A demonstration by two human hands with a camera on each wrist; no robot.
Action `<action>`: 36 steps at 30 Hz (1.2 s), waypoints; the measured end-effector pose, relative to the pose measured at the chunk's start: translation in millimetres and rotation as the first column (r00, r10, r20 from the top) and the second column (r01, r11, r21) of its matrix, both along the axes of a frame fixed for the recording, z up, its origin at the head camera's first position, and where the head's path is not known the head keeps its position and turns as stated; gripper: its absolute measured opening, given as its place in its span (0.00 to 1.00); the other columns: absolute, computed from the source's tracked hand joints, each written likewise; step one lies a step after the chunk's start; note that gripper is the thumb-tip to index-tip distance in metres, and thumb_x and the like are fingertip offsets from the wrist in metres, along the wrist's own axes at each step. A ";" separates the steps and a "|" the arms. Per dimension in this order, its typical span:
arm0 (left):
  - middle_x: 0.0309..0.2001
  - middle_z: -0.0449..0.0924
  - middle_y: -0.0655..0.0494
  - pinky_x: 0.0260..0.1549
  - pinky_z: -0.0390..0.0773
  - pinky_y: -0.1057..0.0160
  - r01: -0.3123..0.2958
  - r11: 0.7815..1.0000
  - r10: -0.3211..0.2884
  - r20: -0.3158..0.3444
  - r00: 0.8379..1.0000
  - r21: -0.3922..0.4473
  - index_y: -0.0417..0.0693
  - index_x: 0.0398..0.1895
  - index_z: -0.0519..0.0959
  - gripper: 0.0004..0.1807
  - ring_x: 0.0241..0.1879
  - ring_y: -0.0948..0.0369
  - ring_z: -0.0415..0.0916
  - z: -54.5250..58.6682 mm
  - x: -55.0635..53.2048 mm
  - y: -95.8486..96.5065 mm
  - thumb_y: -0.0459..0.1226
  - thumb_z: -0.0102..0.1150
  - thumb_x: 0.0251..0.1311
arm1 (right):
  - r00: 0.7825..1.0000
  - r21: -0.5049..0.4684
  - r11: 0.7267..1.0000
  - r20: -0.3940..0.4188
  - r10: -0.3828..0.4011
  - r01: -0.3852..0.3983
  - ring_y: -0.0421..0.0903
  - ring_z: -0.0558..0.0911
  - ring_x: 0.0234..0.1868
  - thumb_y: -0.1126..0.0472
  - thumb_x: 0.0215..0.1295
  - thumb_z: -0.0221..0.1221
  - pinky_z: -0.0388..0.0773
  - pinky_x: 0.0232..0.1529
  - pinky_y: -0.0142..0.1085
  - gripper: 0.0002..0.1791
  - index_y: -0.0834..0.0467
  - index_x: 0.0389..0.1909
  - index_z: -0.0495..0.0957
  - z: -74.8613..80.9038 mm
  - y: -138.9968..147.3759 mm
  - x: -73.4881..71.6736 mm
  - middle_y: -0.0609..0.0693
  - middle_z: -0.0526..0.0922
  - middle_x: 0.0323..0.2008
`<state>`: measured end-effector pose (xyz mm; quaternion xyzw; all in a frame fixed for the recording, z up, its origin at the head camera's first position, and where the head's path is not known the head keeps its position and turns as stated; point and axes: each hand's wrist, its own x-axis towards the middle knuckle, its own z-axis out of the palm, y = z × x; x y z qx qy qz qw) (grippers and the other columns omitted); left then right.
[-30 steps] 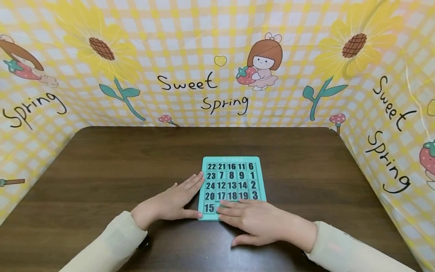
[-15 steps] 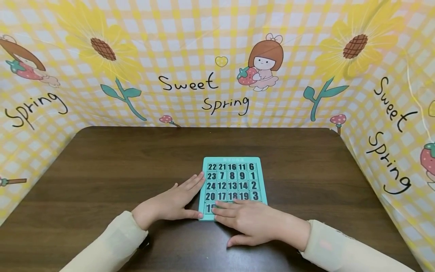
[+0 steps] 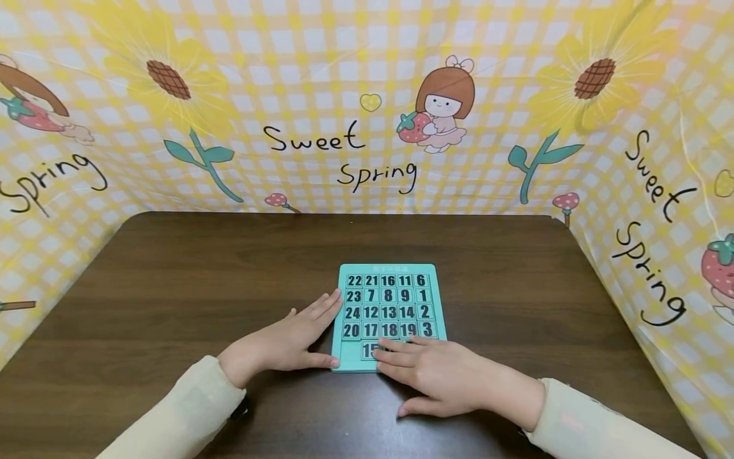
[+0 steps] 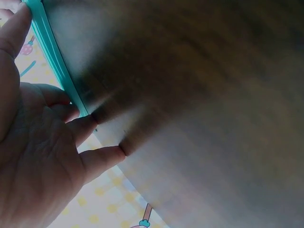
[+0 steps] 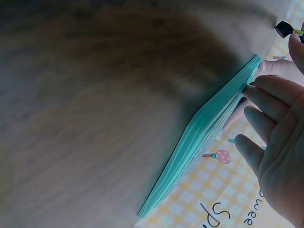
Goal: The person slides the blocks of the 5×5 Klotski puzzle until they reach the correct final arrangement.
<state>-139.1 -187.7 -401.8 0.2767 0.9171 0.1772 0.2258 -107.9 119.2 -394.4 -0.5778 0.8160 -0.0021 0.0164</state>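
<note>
A teal sliding number puzzle [image 3: 342, 357] lies flat on the table, with numbered tiles in rows. Along its left side rests my left hand [image 3: 287, 338], fingers straight and fingertips touching the frame; the thumb reaches the lower left corner. My right hand [image 3: 438, 373] spreads over the bottom row, fingertips on the number 15 tile [image 3: 367, 350], which sits one cell in from the left. A bare slot shows at the bottom left corner. The rest of that row is hidden under the right hand. Both wrist views show the puzzle's teal edge [image 5: 204, 123] beside extended fingers.
The dark brown wooden table [image 3: 229, 268] surrounds the puzzle. A yellow checked cloth [image 3: 321, 83] with printed flowers and lettering hangs along the back and both sides.
My right fingers moved left onto the number 15 tile, then right again. The tile slid one cell right, baring the bottom left corner slot. The left hand stayed in place.
</note>
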 end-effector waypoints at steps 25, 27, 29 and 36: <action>0.82 0.29 0.54 0.65 0.48 0.24 0.002 1.000 -0.002 0.010 1.000 0.000 0.49 0.81 0.38 0.56 0.81 0.49 0.32 0.7 0.0 -1.1 0.62 0.57 0.62 | 0.989 0.056 0.997 0.131 -0.068 0.061 0.45 0.51 0.80 0.36 0.73 0.47 0.61 0.74 0.49 0.39 0.55 0.76 0.59 0.8 -31.4 -35.5 0.49 0.57 0.78; 0.82 0.29 0.54 0.65 0.48 0.24 0.004 1.000 -0.004 0.010 1.000 -0.003 0.49 0.81 0.38 0.56 0.81 0.49 0.32 0.8 0.0 -1.2 0.62 0.57 0.62 | 0.987 0.067 0.995 0.141 -0.078 0.069 0.45 0.51 0.80 0.36 0.73 0.47 0.60 0.74 0.48 0.39 0.54 0.77 0.58 0.5 -32.6 -36.1 0.49 0.56 0.78; 0.82 0.29 0.54 0.65 0.48 0.24 0.005 1.000 -0.005 0.007 1.000 -0.003 0.49 0.81 0.38 0.56 0.81 0.49 0.33 1.2 0.0 -1.2 0.62 0.57 0.62 | 0.985 0.074 0.995 0.148 -0.084 0.073 0.45 0.50 0.80 0.35 0.73 0.47 0.60 0.74 0.48 0.40 0.54 0.77 0.58 0.3 -33.3 -36.0 0.49 0.55 0.78; 0.82 0.30 0.53 0.64 0.48 0.23 0.008 1.000 -0.008 0.000 1.000 -0.006 0.47 0.81 0.39 0.56 0.81 0.48 0.34 3.4 -0.1 -0.2 0.62 0.58 0.62 | 0.989 0.066 0.996 0.132 -0.066 0.058 0.45 0.52 0.80 0.35 0.73 0.47 0.62 0.73 0.48 0.40 0.55 0.76 0.60 -0.4 -33.2 -31.2 0.49 0.57 0.77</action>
